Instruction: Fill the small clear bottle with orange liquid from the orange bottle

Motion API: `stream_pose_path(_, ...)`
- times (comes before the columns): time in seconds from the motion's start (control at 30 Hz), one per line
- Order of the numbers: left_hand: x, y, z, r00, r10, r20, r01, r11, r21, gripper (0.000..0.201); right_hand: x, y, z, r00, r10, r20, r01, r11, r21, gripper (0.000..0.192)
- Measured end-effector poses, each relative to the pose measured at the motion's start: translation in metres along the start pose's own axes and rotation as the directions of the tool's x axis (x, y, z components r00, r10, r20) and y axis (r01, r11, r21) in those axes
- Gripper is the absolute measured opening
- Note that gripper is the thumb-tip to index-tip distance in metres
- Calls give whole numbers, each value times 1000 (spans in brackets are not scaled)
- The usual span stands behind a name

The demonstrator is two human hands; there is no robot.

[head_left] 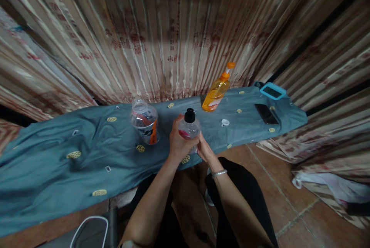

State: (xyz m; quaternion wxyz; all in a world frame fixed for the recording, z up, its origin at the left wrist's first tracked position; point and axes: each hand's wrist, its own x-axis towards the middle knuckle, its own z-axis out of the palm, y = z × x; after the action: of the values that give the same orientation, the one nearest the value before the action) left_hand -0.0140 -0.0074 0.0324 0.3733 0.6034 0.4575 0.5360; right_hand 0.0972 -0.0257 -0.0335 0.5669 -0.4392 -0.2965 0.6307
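Head view, centre of frame: left hand and right hand both clasp the upright small clear bottle, its black cap pointing up.

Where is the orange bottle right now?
The orange bottle stands at the back of the blue cloth, by the curtain. It is right of the middle, beyond the small white cap and left of the black phone.

Blue-grey cloth, yellow dots; orange bottle; clear bottle, black cap; beige striped curtain, red print.
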Motion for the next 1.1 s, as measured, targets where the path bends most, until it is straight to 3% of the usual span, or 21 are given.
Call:
stream_pose_path(0.17, 5, 0, -5, 999, 45, -24, -44, 999, 7, 77, -12, 9, 0, 988, 72, -136, -72, 997, 2, 41)
stream_pose_path(0.37, 10, 1, -12, 994, 55, -92, -54, 998, 16, 75, -12, 13, -12, 960, -16, -281, 12, 1000, -18, 34)
stream_pose_path(0.53, 13, 0, -17, 984, 86, -157, -80, 996, 40, 72, 5, 14, -21, 908, -100, -406, 83, 995, -59, 33)
stream_pose_path(0.7, 12, -1, -16, 987, 63, -146, -58, 998, 36, 70, 19, 11, -25, 881, -159, -446, 80, 978, -192, 31)
stream_pose_path(0.83, 12, -4, -14, 993, 20, -118, -17, 999, 29, 71, -1, -6, -36, 866, -237, -441, 56, 921, -385, 30)
stream_pose_path(0.9, 12, -6, -12, 994, -10, -106, 13, 1000, 28, 70, -17, -18, -38, 836, -352, -420, 49, 812, -582, 31)
stream_pose_path(0.97, 13, -7, -9, 995, -39, -96, 42, 999, 23, 69, -29, -30, -32, 817, -492, -301, 75, 608, -791, 42)
stream_pose_path(1.03, 14, -8, -7, 994, -59, -87, 61, 998, 21, 68, -35, -36, -18, 850, -518, -102, 162, 439, -884, 54)
stream_pose_path(1.1, 14, -10, -5, 995, -62, -84, 64, 998, 24, 70, -34, -38, 0, 891, -448, 70, 276, 414, -867, 67)
